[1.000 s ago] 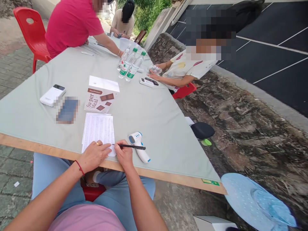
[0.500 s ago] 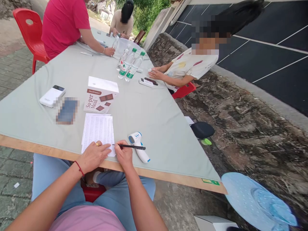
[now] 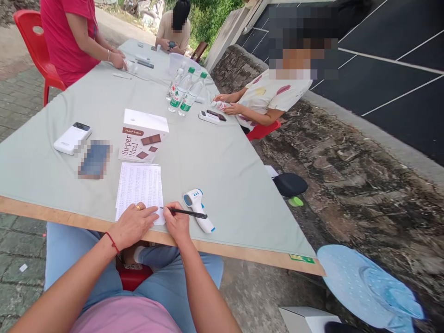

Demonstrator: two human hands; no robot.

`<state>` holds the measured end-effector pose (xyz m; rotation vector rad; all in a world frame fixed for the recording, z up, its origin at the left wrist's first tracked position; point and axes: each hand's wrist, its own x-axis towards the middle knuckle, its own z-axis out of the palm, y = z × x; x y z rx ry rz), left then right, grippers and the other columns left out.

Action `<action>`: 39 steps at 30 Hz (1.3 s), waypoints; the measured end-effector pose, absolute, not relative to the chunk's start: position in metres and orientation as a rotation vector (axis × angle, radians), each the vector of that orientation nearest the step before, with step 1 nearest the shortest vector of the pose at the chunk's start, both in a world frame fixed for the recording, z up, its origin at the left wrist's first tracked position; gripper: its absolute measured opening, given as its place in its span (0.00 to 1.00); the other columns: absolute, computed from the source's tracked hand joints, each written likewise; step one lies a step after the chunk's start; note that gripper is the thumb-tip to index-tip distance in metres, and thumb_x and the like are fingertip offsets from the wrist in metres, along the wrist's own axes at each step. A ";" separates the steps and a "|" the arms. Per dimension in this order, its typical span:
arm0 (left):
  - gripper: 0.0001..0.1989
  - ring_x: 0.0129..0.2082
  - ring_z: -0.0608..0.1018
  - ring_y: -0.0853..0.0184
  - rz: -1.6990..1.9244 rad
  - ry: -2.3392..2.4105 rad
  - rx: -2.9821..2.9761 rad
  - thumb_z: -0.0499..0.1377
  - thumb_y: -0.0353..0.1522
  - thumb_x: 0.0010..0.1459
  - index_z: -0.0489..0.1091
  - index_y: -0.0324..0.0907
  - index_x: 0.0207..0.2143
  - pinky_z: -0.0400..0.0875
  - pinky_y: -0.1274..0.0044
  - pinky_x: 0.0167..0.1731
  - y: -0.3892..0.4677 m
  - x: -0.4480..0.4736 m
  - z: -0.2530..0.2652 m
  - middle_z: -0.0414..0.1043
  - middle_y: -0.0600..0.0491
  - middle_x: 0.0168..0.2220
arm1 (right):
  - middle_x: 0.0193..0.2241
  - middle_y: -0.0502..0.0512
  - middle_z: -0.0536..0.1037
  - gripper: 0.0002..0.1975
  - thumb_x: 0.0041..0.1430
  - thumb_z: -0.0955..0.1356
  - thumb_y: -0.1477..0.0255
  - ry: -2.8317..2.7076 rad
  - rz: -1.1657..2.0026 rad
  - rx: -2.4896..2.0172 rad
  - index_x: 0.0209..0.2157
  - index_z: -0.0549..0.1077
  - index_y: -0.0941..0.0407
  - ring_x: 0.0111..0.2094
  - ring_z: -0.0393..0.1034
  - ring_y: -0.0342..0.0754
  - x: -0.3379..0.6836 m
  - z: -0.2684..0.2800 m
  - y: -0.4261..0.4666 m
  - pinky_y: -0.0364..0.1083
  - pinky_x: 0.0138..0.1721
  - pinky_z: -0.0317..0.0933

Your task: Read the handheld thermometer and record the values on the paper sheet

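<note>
My right hand (image 3: 177,225) grips a black pen (image 3: 189,213), its tip at the right edge of a sheet of paper (image 3: 140,185) covered in small columns of writing. Flat on the lower part of that sheet lies my left hand (image 3: 136,225), fingers stretched out, a ring on one of them. More paper shows beneath the top sheet. Just right of the pen rests a white and blue infrared thermometer (image 3: 199,210); the pen passes over its handle. A white and brown box (image 3: 143,137) stands behind the paper.
On the grey-green tablecloth (image 3: 229,185) are a white power bank (image 3: 72,138), a blurred phone-like object (image 3: 93,159) and three water bottles (image 3: 189,95). People sit or stand around the far half. A blue sun hat (image 3: 367,282) is off the right corner.
The person in red has drawn an arm back from the bottles to the left table edge. The person at right now handles a small bottle-like item. My hands keep their place on the paper.
</note>
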<state>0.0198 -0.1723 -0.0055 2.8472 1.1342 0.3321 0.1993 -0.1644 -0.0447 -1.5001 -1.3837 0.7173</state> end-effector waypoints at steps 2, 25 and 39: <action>0.10 0.41 0.70 0.63 0.336 1.140 2.846 0.51 0.29 0.65 0.69 0.44 0.46 0.61 0.71 0.34 -0.172 0.020 -0.006 0.68 0.51 0.56 | 0.20 0.46 0.68 0.07 0.50 0.64 0.66 -1.385 0.728 -1.495 0.24 0.68 0.54 0.23 0.59 0.44 0.199 -0.046 -0.165 0.44 0.27 0.56; 0.11 0.41 0.70 0.63 0.345 1.144 2.844 0.50 0.30 0.66 0.69 0.44 0.46 0.61 0.72 0.35 -0.173 0.021 -0.007 0.68 0.50 0.56 | 0.20 0.46 0.68 0.07 0.51 0.64 0.66 -1.377 0.727 -1.489 0.23 0.67 0.53 0.24 0.60 0.44 0.199 -0.044 -0.165 0.44 0.28 0.57; 0.10 0.41 0.70 0.64 0.348 1.149 2.836 0.50 0.30 0.66 0.69 0.44 0.46 0.61 0.72 0.34 -0.173 0.021 -0.005 0.68 0.49 0.55 | 0.20 0.46 0.68 0.06 0.51 0.64 0.67 -1.375 0.739 -1.496 0.23 0.68 0.54 0.23 0.60 0.44 0.200 -0.045 -0.166 0.43 0.27 0.57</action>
